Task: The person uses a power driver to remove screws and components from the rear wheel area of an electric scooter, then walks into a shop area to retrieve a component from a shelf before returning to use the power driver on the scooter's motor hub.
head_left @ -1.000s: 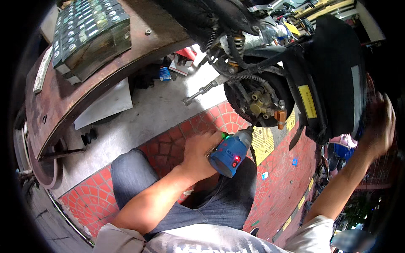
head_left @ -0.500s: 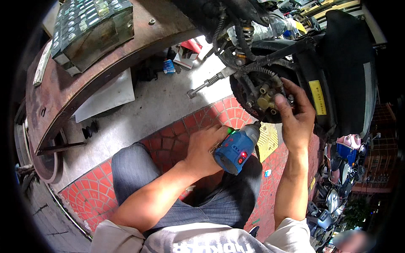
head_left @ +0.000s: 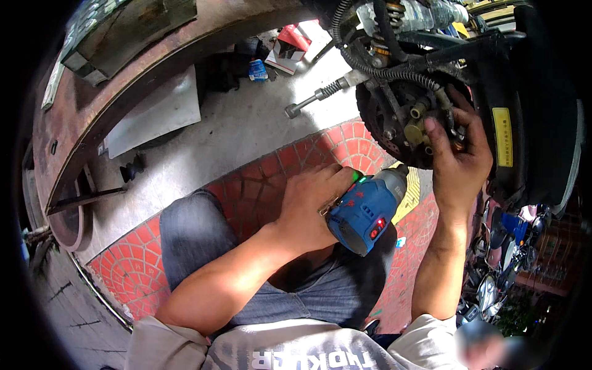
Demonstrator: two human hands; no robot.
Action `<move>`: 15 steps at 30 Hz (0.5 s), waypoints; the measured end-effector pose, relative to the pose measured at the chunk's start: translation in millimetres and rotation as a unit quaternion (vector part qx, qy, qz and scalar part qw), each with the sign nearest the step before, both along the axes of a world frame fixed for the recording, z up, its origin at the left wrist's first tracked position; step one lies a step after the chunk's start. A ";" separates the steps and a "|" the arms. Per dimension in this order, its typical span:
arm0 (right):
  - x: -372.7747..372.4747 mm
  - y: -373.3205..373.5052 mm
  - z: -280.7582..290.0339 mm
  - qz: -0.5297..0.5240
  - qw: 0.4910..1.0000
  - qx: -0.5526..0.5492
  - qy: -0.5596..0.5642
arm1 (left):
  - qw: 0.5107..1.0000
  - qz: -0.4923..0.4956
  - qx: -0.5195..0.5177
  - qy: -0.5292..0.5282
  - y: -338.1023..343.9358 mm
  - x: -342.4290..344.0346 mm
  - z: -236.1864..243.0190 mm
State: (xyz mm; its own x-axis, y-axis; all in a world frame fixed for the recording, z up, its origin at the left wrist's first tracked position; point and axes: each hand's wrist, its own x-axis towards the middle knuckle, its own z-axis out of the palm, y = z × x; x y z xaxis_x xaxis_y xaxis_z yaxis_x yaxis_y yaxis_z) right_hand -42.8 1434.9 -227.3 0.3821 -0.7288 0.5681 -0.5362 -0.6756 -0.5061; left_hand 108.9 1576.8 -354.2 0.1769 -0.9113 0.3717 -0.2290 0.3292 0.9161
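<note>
My left hand [head_left: 311, 206] is closed around the grip of a blue cordless impact driver [head_left: 364, 213], which has a red light on its back and a green glow by my fingers. Its dark nose points away from me, just below a brass-coloured brake caliper [head_left: 416, 131]; whether they touch I cannot tell. The caliper sits beside a brake disc on a scooter's wheel [head_left: 376, 114]. My right hand [head_left: 459, 160] grips the caliper from the right, thumb on the near side and fingers curled behind. A ribbed black cable [head_left: 394, 74] runs to it.
A rusty, curved-edge workbench [head_left: 123, 80] on the left carries a dirty battery block [head_left: 117, 37]. A threaded rod with a spring [head_left: 317, 95] juts leftward from the scooter. Its black mudguard [head_left: 536, 123] rises at the right. Parked scooters [head_left: 493, 271] and a person stand behind, at lower right.
The view has shifted, so the scooter, caliper and driver appear farther right. Both hands keep their holds, and the driver's nose stays just below the caliper.
</note>
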 end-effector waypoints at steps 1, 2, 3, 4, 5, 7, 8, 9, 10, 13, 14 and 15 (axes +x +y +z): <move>-0.3 -0.3 1.8 -0.005 0.999 0.030 0.009 | 1.000 -0.003 -0.004 -0.005 -1.5 2.0 -1.2; -0.9 -1.0 3.6 0.000 0.999 0.032 0.016 | 1.000 -0.005 -0.009 -0.011 -2.7 2.8 -1.9; -1.7 -1.7 4.7 0.004 0.999 0.033 0.023 | 1.000 -0.008 -0.005 -0.009 -2.4 1.8 -3.0; -3.1 -2.8 4.2 0.009 0.999 0.035 0.030 | 1.000 -0.011 -0.001 -0.008 -2.0 0.6 -4.1; -4.1 -4.6 1.3 0.017 0.999 0.037 0.007 | 1.000 -0.014 0.003 -0.008 -1.7 0.1 -5.5; -6.2 -8.3 -4.6 0.032 0.998 0.041 -0.039 | 1.000 -0.002 -0.011 0.017 -3.5 -4.0 -2.1; -7.8 -8.9 -6.3 0.035 0.998 0.031 -0.037 | 0.999 0.005 -0.017 0.031 -4.1 -6.1 -1.1; -9.0 -9.5 -6.6 0.039 0.998 0.020 -0.035 | 0.999 -0.005 -0.013 0.038 -3.8 -6.5 -2.4; -10.2 -9.8 -6.6 0.042 0.999 0.010 -0.033 | 0.999 -0.016 -0.008 0.045 -3.2 -5.7 -4.1; -9.1 -4.3 -7.0 0.030 0.997 0.045 -0.051 | 0.999 -0.021 -0.012 0.038 -2.2 -6.1 -6.8; -8.6 -3.2 -6.5 0.023 0.998 0.041 -0.041 | 0.999 -0.016 -0.017 0.028 -2.4 -5.5 -6.8; -8.2 -2.3 -6.6 0.023 0.997 0.045 -0.052 | 0.999 -0.014 -0.018 0.033 -2.5 -6.5 -7.8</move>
State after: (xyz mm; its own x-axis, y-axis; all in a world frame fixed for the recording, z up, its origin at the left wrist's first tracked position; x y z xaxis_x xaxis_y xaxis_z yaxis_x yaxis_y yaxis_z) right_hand -51.0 1432.6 -233.9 0.3599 -0.7618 0.5386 -0.4469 -0.6476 -0.6172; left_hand 102.4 1574.3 -362.1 0.1764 -0.9026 0.3927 -0.1588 0.3677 0.9163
